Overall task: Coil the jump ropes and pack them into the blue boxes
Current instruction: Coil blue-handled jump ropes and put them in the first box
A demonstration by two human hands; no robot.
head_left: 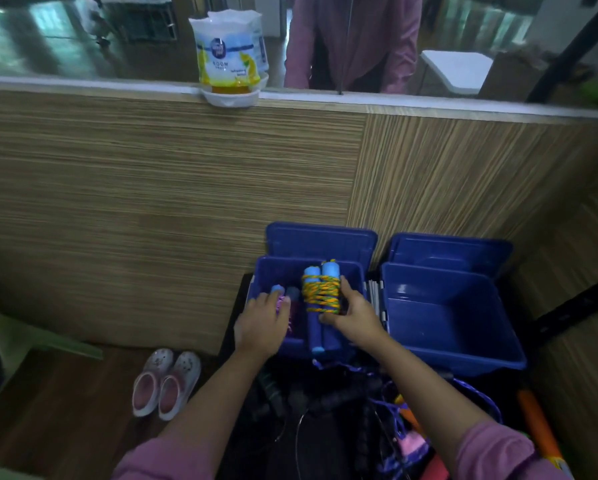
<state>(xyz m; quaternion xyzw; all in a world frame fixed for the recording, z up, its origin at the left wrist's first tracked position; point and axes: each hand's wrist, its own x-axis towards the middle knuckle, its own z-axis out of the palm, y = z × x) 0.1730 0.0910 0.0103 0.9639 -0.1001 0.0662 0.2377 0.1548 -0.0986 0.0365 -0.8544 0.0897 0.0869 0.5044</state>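
Observation:
Two open blue boxes stand side by side, the left box point(353, 271) and the right box point(453, 323), which holds nothing. Over the left box my right hand point(351, 311) grips a coiled jump rope point(321, 292) with blue handles and yellow-green cord wound round them. My left hand point(261, 323) rests inside the left box on a purple coiled rope point(285, 301) with a blue-tipped handle. A pile of loose ropes point(359, 410), black, purple and orange, lies below the boxes near my arms.
Both box lids point(321, 237) lean open against a wooden partition wall point(169, 202). An air-freshener pack point(230, 50) sits on the ledge above. A pair of pink clogs point(167, 386) stands on the floor at left. A person in pink stands behind the glass.

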